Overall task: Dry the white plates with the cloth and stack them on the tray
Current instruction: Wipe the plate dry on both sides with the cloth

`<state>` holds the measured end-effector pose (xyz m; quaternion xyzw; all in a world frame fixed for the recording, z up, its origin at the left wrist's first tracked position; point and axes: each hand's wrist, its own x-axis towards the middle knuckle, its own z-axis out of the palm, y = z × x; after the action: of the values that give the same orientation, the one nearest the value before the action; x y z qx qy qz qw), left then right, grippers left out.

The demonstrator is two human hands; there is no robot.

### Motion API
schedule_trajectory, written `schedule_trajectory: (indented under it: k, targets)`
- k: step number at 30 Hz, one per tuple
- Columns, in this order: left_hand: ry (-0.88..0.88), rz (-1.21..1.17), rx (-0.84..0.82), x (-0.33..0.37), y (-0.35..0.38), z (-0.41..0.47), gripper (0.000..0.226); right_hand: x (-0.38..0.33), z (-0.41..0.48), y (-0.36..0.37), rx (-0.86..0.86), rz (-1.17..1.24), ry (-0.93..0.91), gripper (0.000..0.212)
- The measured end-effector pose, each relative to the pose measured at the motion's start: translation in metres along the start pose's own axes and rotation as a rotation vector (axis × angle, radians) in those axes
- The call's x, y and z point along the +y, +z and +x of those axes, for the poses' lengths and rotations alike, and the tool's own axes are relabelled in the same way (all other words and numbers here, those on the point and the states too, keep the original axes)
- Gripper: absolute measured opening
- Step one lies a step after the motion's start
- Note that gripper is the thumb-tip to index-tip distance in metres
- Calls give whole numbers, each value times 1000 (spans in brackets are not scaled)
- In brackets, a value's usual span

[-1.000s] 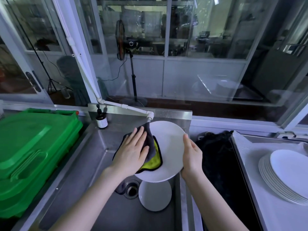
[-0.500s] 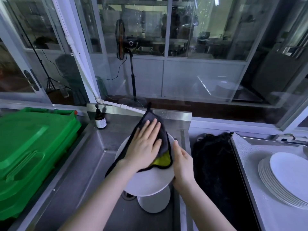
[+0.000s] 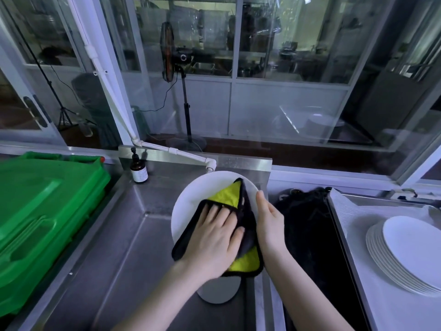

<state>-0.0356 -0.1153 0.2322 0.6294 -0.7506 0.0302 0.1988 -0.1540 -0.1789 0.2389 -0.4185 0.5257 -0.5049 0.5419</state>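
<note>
A steel counter with a sunken sink (image 3: 114,247) runs below a wall of glass panes, and a standing fan (image 3: 168,52) shows behind the glass in the upper middle of the frame. A green crate (image 3: 43,211) fills the left edge, with a brown bottle (image 3: 139,169) on the sink's back corner and a white pipe tap (image 3: 181,154) reaching in from the upper left.

At centre, a white plate (image 3: 191,201) is held tilted above the sink. The left hand (image 3: 214,237) lies flat on the black and yellow cloth (image 3: 229,194), fingers straight, pressing it against the plate's face. The right hand (image 3: 270,225) grips the plate's right rim, thumb in front.

Another plate (image 3: 219,291) lies in the sink below the held one. At lower right, a stack of white plates (image 3: 410,249) sits on the tray (image 3: 353,216). A dark heap (image 3: 310,230) lies between sink and tray.
</note>
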Motion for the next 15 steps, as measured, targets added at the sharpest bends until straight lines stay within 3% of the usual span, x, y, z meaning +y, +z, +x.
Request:
schedule_trajectory:
  k: [3, 6, 11, 15]
  targets:
    - [-24, 56, -18, -10, -11, 26, 56, 3, -9, 5, -63, 75, 60, 46]
    - [-77, 100, -7, -32, -19, 50, 56, 6, -19, 9, -83, 154, 105, 54]
    - [-219, 46, 53, -65, -22, 44, 58, -8, -9, -2, -13, 190, 64, 52]
    - [-258, 82, -37, -53, -17, 15, 76, -17, 1, -7, 29, 171, 24, 47]
